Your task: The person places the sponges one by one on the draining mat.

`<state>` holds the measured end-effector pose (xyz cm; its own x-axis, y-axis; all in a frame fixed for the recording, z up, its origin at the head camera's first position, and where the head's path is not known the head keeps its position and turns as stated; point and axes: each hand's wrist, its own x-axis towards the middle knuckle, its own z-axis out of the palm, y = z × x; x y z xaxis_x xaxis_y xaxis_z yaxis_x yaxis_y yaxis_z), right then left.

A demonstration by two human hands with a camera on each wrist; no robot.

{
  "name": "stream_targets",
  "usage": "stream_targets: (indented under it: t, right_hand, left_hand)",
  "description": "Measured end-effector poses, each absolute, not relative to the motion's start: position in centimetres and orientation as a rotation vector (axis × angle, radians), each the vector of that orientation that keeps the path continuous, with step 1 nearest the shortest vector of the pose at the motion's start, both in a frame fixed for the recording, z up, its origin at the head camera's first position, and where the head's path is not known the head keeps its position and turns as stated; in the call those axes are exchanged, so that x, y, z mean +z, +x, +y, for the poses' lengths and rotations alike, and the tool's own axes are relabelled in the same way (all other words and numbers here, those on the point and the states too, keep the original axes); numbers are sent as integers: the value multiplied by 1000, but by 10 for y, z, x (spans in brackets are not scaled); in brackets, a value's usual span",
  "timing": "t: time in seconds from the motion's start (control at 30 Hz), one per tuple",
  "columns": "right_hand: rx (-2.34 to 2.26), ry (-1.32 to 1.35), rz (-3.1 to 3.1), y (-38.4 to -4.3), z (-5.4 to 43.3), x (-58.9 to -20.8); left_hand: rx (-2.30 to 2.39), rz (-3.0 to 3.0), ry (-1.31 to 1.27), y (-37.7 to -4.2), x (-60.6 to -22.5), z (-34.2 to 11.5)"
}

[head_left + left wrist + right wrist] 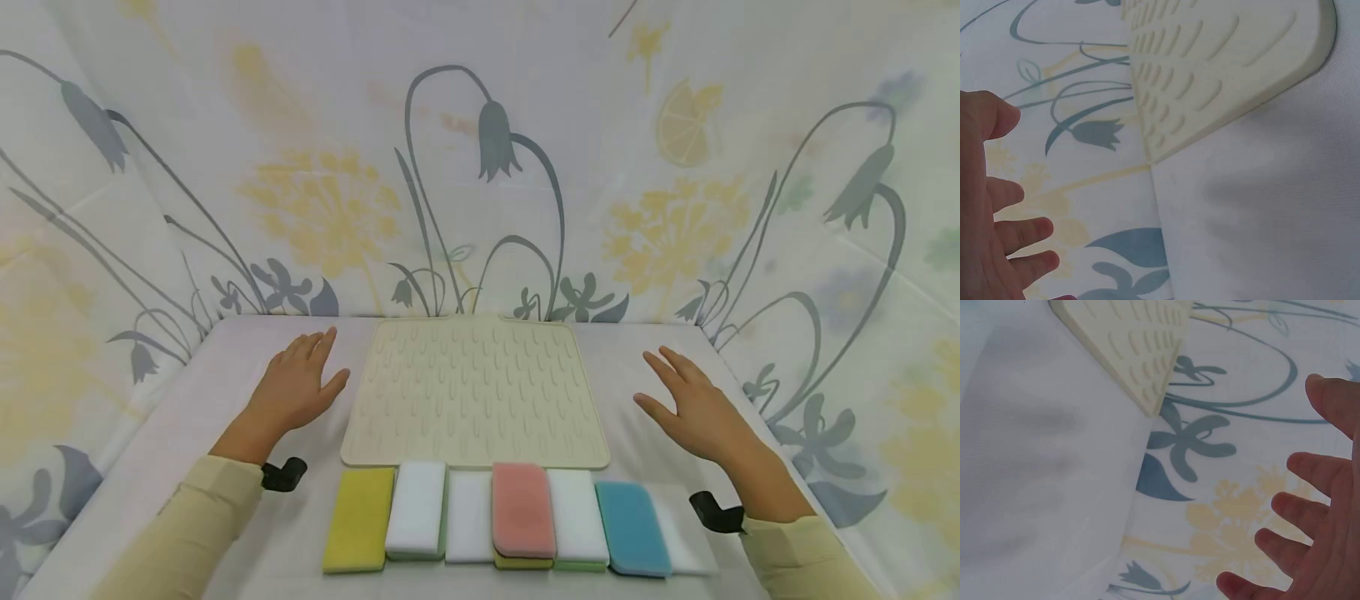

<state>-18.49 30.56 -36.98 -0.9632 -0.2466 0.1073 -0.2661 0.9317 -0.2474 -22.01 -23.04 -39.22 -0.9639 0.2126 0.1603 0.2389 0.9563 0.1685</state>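
The fingers (326, 348) of the left hand (291, 390) are straight and spread, the thumb held apart, with nothing in them; the right hand (697, 412) is likewise spread and free. The left is left of centre in the head view, the right at centre right, and neither touches anything there.

Between them, mid-frame, one cream ribbed drying mat (476, 392) lies flat, its rows of raised ribs facing up. In the left wrist view its corner shows at the upper right; in the right wrist view, at the top centre.

Just below the mat, along the bottom of the head view, seven sponges stand in a row, counted by their tops: one yellow sponge (358, 521), four white sponges (417, 507), one pink sponge (523, 510) and one blue sponge (633, 529). From the left they run yellow, white, white, pink, white, blue, white. Green shows beneath two of the whites, the second and fifth in line, and yellow beneath the pink; whether these are layers or separate sponges, I cannot tell. The blue partly covers the last white.

All rest on one white worktop (300, 542). Two beige sleeves (180, 525) enter at the lower corners, with two black wrist cameras (283, 475) beside them. Behind hangs a floral fabric backdrop (480, 33), with three large grey bellflowers (495, 142) and one lemon slice (682, 125) at upper right.
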Motion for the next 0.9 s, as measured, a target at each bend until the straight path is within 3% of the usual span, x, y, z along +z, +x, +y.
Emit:
stream_targets:
  t: [0.9]
  right_hand:
    - [512, 527, -3094, -139, 323, -387]
  left_hand:
    - [-754, -3135, -261, -228, -434, -230]
